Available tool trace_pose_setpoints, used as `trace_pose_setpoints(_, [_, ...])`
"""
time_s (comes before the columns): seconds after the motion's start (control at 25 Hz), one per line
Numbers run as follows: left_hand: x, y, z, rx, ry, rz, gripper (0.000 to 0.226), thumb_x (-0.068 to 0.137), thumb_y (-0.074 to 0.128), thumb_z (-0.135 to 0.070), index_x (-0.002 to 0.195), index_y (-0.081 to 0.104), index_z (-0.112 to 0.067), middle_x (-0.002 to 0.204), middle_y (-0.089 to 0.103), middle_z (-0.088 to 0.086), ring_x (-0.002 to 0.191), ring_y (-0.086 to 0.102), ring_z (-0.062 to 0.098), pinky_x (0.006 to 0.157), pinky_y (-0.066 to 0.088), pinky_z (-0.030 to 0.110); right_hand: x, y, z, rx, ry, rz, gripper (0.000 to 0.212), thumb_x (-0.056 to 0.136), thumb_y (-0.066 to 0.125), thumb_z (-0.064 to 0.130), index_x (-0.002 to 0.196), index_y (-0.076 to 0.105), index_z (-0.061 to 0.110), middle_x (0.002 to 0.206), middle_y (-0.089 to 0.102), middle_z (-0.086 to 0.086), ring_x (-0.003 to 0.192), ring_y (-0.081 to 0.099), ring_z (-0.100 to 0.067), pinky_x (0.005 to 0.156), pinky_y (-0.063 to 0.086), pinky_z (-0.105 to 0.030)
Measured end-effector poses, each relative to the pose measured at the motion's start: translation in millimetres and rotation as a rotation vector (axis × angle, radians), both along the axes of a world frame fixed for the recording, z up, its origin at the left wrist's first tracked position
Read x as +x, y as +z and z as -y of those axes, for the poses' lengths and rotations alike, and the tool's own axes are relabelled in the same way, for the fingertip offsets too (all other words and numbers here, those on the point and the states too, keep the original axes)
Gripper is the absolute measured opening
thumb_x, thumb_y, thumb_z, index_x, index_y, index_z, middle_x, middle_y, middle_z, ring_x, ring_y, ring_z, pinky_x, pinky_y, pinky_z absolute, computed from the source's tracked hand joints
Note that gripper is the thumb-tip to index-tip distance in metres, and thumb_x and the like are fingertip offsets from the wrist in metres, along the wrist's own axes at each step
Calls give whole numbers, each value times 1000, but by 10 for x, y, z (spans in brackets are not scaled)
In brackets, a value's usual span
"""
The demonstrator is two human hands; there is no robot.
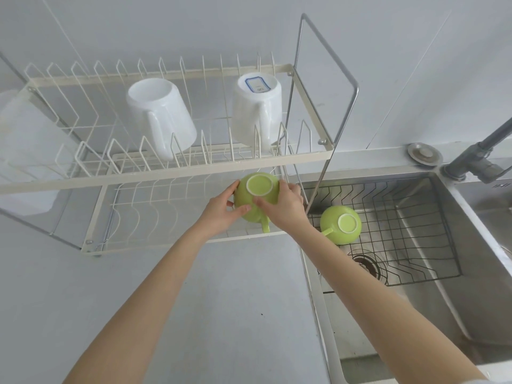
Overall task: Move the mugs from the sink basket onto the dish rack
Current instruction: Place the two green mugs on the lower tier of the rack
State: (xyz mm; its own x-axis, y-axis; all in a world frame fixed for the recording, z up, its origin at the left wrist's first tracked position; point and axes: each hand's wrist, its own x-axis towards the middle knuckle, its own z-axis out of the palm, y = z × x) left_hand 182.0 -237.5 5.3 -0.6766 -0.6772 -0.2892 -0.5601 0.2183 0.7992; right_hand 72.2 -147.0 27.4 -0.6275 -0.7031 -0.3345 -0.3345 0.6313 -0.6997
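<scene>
Both hands hold a green mug (259,199) upside down over the right end of the lower tier of the cream dish rack (166,176). My left hand (221,210) grips its left side and my right hand (285,206) its right side; the handle points toward me. A second green mug (340,224) lies upside down in the dark wire sink basket (415,245), at its left end. Two white mugs (162,120) (256,112) stand inverted on the rack's upper tier.
A steel sink (457,314) holds the basket, with a drain (365,263) below it. A grey faucet (476,159) stands at the back right beside a round metal cap (424,153). The rack's metal frame post (327,167) rises between rack and sink. Grey counter (235,314) lies in front.
</scene>
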Motion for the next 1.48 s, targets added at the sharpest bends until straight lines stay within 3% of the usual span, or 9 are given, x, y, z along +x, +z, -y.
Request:
trace_pose_setpoints(0.12, [-9,11,-19,1,8,16,68,86,59,-27,144,24,-22,141,43,6,117,49,29,99,37,34,9,-14,-33,-13,12,-15,76,88,58,35,146,17,9,147,27,-15,138,27,-31,113,26,-39])
trace_pose_setpoints(0.32, [-38,88,-57,-82,1,51,65,85,61,-24,141,30,-16,139,45,10,114,53,31,92,37,30,29,-4,-96,13,68,-44,77,90,54,34,148,10,9,153,21,-14,141,20,-32,115,23,-41])
trace_pose_setpoints(0.48, [6,147,-150,-168,31,103,62,82,63,-26,137,36,-15,139,46,11,119,51,31,102,41,41,76,23,-228,24,164,-87,74,92,51,31,148,8,8,152,22,-14,139,24,-32,114,25,-41])
trace_pose_setpoints(0.64, [176,237,-395,-441,-76,285,60,87,54,-31,139,31,-17,145,40,8,130,42,28,104,36,41,152,98,-487,9,243,-111,70,92,51,29,147,12,8,152,26,-9,137,31,-29,111,29,-37])
trace_pose_setpoints(0.8, [339,324,-746,-618,-169,362,56,89,47,-35,140,30,-18,146,38,3,131,41,24,108,30,40,222,112,-863,18,325,-177,70,92,52,32,148,16,10,155,24,-10,143,23,-24,118,23,-36])
trace_pose_setpoints(1.16, [282,350,-1436,-613,-302,465,59,90,44,-38,142,25,-18,150,31,5,139,27,22,114,18,40,6,60,-1686,202,310,-360,73,88,54,37,148,17,17,156,23,-5,145,15,-25,118,16,-41])
trace_pose_setpoints(1.48, [-422,247,-1821,-592,-381,413,61,89,45,-38,142,24,-19,149,32,5,138,28,23,113,21,42,-580,-16,-2112,301,292,-366,75,89,53,38,148,13,17,158,16,-8,146,11,-26,120,11,-42])
